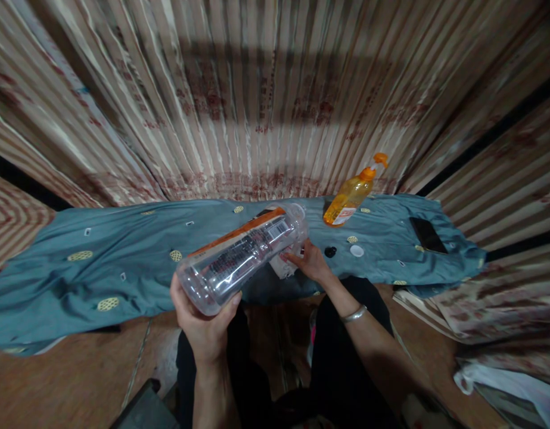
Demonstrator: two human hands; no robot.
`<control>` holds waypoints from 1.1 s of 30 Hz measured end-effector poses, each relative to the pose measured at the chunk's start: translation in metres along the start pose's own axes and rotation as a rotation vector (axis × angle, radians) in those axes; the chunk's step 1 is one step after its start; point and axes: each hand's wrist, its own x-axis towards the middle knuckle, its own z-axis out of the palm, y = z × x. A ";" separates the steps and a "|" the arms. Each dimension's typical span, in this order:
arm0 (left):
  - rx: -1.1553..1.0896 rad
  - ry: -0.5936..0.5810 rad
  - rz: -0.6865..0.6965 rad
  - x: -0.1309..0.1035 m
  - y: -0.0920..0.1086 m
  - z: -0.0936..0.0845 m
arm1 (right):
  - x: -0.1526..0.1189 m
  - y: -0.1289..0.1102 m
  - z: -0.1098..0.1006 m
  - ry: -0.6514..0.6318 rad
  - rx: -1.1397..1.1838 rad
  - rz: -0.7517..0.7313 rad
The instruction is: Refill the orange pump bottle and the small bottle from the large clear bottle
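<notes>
My left hand (207, 328) is wrapped round the base of a large clear plastic bottle (230, 271). It is tilted above the cloth, neck up and to the right, with an orange-edged label and a barcode towards me. Just below the neck end, my right hand (313, 262) has its fingers closed on a pale, whitish object (284, 267), which the bottle partly hides; its kind is unclear. To the right on the cloth lie a small black cap (330, 251) and a white round lid (357, 251).
A teal patterned cloth (140, 250) covers the narrow table. An orange pump bottle (348, 199) stands at its back right, and a black phone (427, 235) lies near the right end. Striped curtains (266, 107) hang close behind. My knees (359, 310) are against the front edge.
</notes>
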 end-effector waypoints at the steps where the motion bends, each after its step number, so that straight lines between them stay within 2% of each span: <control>1: -0.005 -0.003 0.005 0.000 0.000 0.000 | 0.000 0.000 0.000 0.003 0.003 -0.005; 12: 0.056 -0.025 0.055 0.000 -0.007 -0.001 | -0.002 -0.006 -0.003 0.021 -0.045 0.000; 25: 0.028 -0.059 -0.007 -0.004 -0.002 0.006 | -0.005 -0.006 -0.002 0.093 0.030 0.012; 33: 0.001 0.007 -0.079 -0.002 -0.002 0.007 | -0.005 -0.014 0.003 0.098 0.043 0.017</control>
